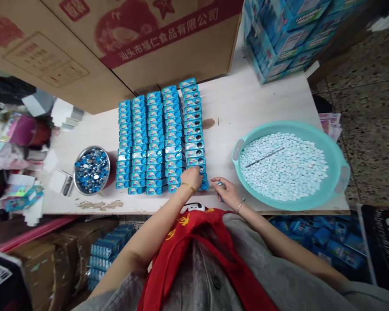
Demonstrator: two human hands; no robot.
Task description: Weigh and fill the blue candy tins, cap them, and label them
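Several rows of small blue tins (154, 144) stand on the table. The tins in the rightmost row (194, 130) show dark round openings on top. At the near end of that row, my left hand (192, 178) is closed with its fingertips on the tins; whatever it pinches is hidden. Just right of it, my right hand (228, 194) curls its fingers around a small blue-and-silver piece (220, 185), mostly covered by the fingers. A turquoise basin (339, 172) of pale candies (288, 168) sits to the right, a dark thin stick (265, 157) lying on them.
At the left is a metal bowl (108, 175) of small blue and silver pieces (91, 170). Large cardboard boxes (181, 52) line the back. Wrapped blue packs (285, 43) are stacked at the back right. Below the table's front edge are more blue packs (327, 242).
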